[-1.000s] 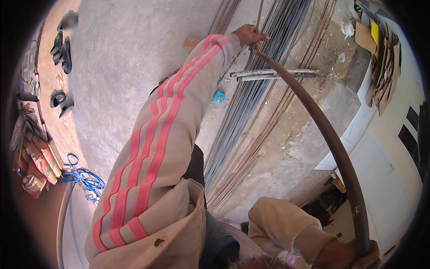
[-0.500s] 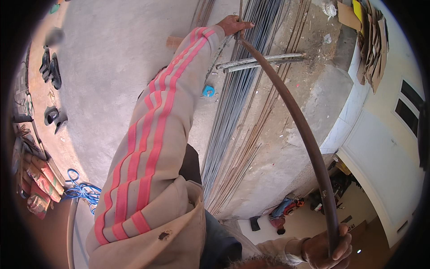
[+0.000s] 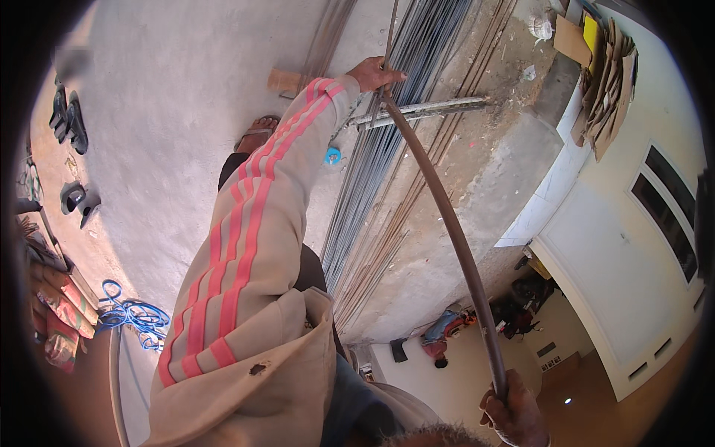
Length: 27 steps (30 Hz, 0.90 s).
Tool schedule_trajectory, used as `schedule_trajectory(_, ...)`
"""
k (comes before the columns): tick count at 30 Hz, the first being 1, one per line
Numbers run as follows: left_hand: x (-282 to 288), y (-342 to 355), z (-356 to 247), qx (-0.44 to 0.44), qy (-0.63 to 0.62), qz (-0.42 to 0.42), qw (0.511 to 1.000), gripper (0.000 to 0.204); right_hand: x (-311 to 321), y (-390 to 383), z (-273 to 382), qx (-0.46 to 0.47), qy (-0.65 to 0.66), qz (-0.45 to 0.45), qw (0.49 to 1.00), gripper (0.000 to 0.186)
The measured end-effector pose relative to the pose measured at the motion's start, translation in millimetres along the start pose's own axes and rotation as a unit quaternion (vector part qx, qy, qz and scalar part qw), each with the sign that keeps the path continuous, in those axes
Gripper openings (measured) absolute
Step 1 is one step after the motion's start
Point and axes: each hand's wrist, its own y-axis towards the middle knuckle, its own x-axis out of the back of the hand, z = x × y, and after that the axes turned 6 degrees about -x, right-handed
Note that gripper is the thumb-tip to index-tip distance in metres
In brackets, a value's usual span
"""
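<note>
My left hand [image 3: 376,75], arm stretched far ahead in a beige sleeve with pink stripes, is closed around a thin steel rod [image 3: 392,33]. Just below that hand, the rod meets the far end of a long brown metal bar [image 3: 450,216]. The bar slants down to the right and looks curved in this wide view. Its near end is gripped by my right hand [image 3: 515,411], fingers wrapped round it. Two whitish crusted bars [image 3: 439,109] lie across a bundle of grey steel rods [image 3: 372,160] beneath. How the brown bar and rod join cannot be made out.
A sandalled foot [image 3: 258,134] stands left of the rods, near a blue round object [image 3: 332,156]. Rusty rods [image 3: 387,257] lie to the right. Folded cardboard [image 3: 614,86] leans by the wall. Blue hose [image 3: 134,316] and sandals [image 3: 68,121] are at left. Another person [image 3: 439,339] is at lower right.
My right hand and the near end of the brown bar have swung to the left. The left hand keeps its hold. The view has shifted slightly, bringing the sandalled foot into sight.
</note>
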Motion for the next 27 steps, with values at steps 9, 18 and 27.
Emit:
schedule_trajectory(9, 1.9, -4.1, -0.8, -0.003, 0.022, -0.003, 1.0, 0.054, -30.8, 13.5, -32.6, -0.174, 0.193, 0.05, 0.964, 0.03)
schedule_trajectory(18, 1.1, -8.9, -1.1, -0.043, 0.021, 0.002, 0.999, 0.051, -67.2, 4.5, -179.3, -0.196, 0.061, 0.058, 0.977, 0.042)
schedule_trajectory(27, 14.8, -15.8, -1.1, -0.096, 0.051, 0.007, 0.994, 0.048, -161.1, 58.9, -200.4, -0.148, 0.036, -0.014, 0.988, 0.033)
